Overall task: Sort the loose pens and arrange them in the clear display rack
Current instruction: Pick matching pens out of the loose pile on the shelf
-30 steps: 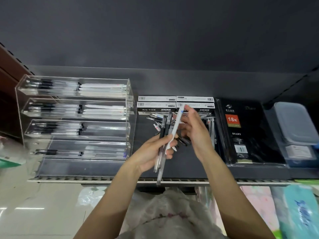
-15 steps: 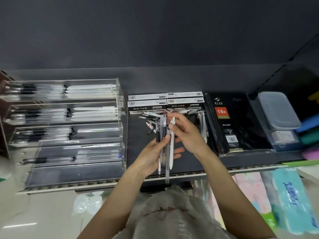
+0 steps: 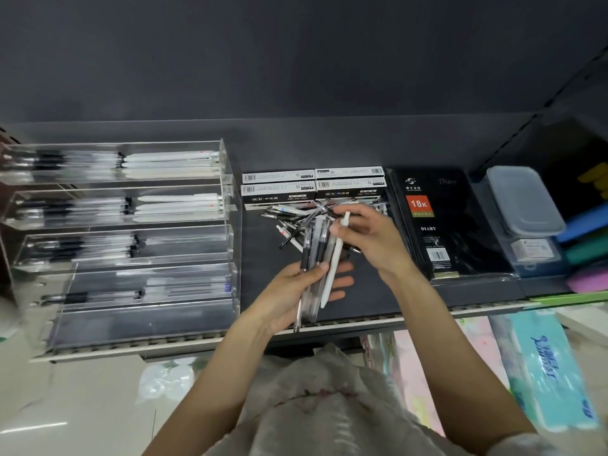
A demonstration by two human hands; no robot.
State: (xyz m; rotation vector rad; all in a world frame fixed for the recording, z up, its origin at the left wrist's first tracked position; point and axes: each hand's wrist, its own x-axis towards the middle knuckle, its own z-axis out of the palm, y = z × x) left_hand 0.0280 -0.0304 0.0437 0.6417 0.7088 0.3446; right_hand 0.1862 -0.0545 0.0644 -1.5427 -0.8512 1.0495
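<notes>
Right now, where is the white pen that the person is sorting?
In the head view the white pen is at centre, pinched near its top by the right hand, beside the clear pens in the left hand, before the loose pile.

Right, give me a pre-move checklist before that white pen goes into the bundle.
1. Right hand pinches the white pen: ok.
2. Left hand grips the pen bundle: ok.
3. White pen lined up with the bundle: ok, roughly parallel.
4. Bundle all one type: not ok, clear and black-grip pens, white one joining.
5. Clear display rack has room: ok, bottom tier bare.
6. Loose pile finished: not ok.
</notes>
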